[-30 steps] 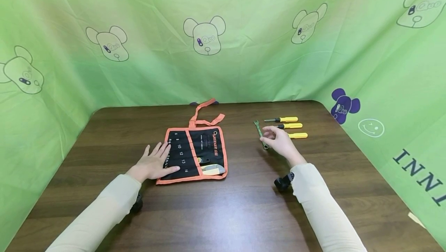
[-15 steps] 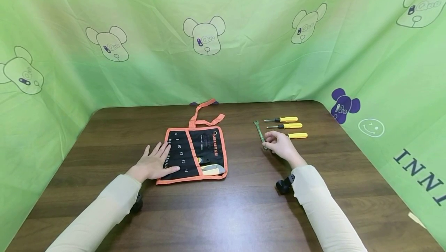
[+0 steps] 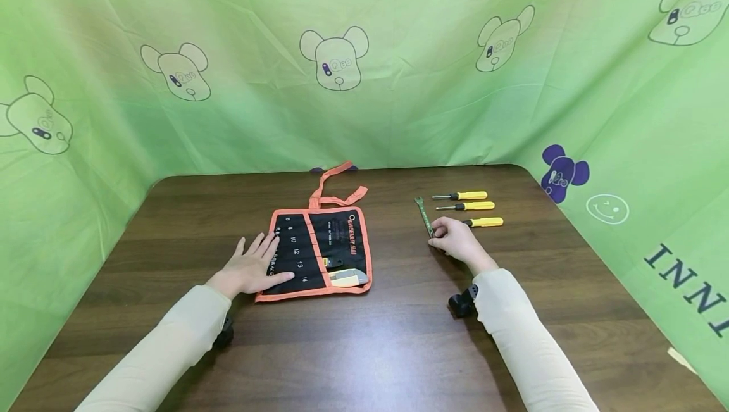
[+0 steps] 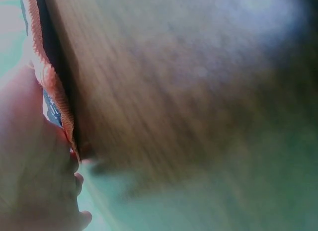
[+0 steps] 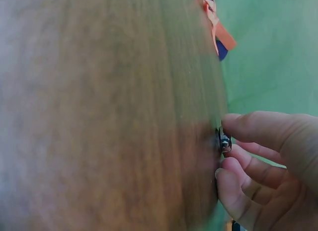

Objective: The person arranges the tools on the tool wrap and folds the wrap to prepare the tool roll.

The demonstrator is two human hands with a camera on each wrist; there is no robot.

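My left hand [image 3: 247, 268] lies flat on the left side of a black tool pouch [image 3: 338, 238] with orange edging, fingers spread over its numbered slots. A utility knife [image 3: 349, 278] sits in the pouch's lower right pocket. On the right of the table, my right hand [image 3: 460, 241] pinches the near end of a slim metal wrench [image 3: 423, 214] between thumb and fingers. The wrench [image 5: 225, 141] appears end-on in the right wrist view, low against the tabletop. My fingers cover its near end in the head view.
Three yellow-handled screwdrivers, the far one [image 3: 471, 195], the middle one [image 3: 478, 206] and the near one [image 3: 486, 222], lie just beyond the right hand. Orange ties [image 3: 330, 187] trail from the pouch's far edge. A green printed curtain [image 3: 398, 114] borders the wooden table [image 3: 376, 349].
My right hand has slid toward the wrench's near end, and its fingers have closed on it. The wrench lies about where it was. My left hand stays on the pouch.
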